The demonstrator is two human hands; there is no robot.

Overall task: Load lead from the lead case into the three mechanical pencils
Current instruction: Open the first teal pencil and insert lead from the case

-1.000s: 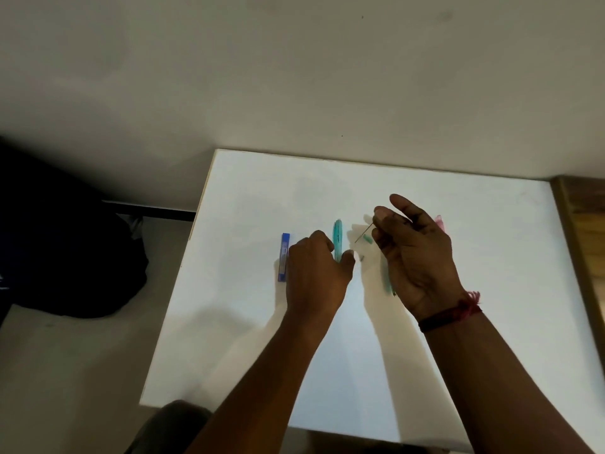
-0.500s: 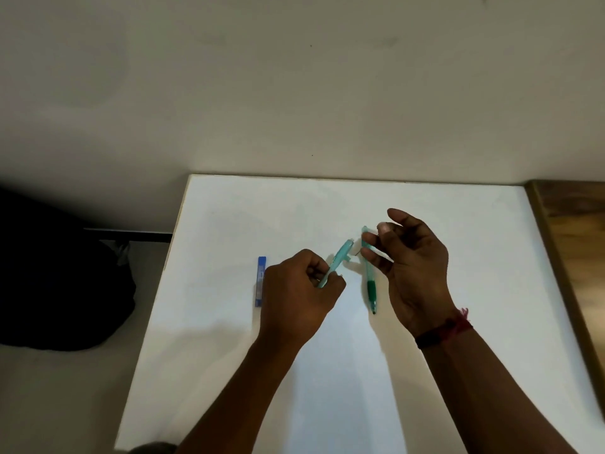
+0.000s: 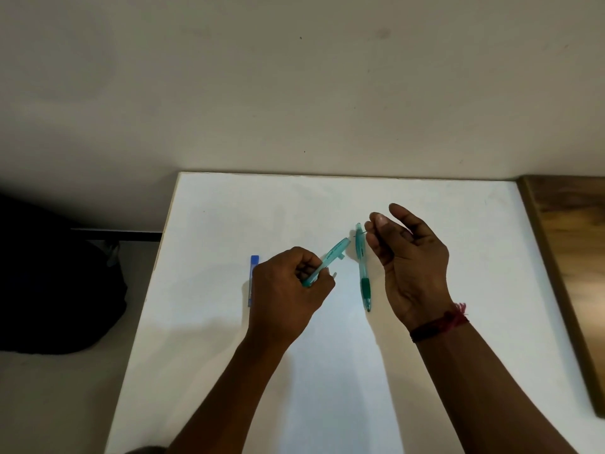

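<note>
Count of items in view: two mechanical pencils, one lead case, one lead, two hands.

1. The held pencil [image 3: 332, 257] is translucent teal with a small clip standing off its barrel. The left grip [image 3: 288, 291] is clenched on it, fingers curled round the lower barrel. Its free end points toward 1 o'clock, raised off the white worktop [image 3: 327, 371].

2. The lying pencil [image 3: 362, 260] is the same teal, with a darker green sleeve near the tip. It lies flat on the worktop between the two hands, tip at 6 o'clock and cap end at 12.

3. The right grip [image 3: 414, 267] pinches a thin dark lead [image 3: 359, 234] between thumb and forefinger, the other fingers loosely curled. The lead projects toward 9 o'clock, across the cap end of the lying pencil and near the free end of the held pencil, apart from it.

4. The lead case [image 3: 254, 276] is blue, slim and rectangular, flat on the worktop at 9 o'clock of the left grip. Whether it is open cannot be told.

5. A red thread band [image 3: 442, 322] circles the right wrist. A wooden surface [image 3: 569, 257] borders the worktop at 3 o'clock.
</note>
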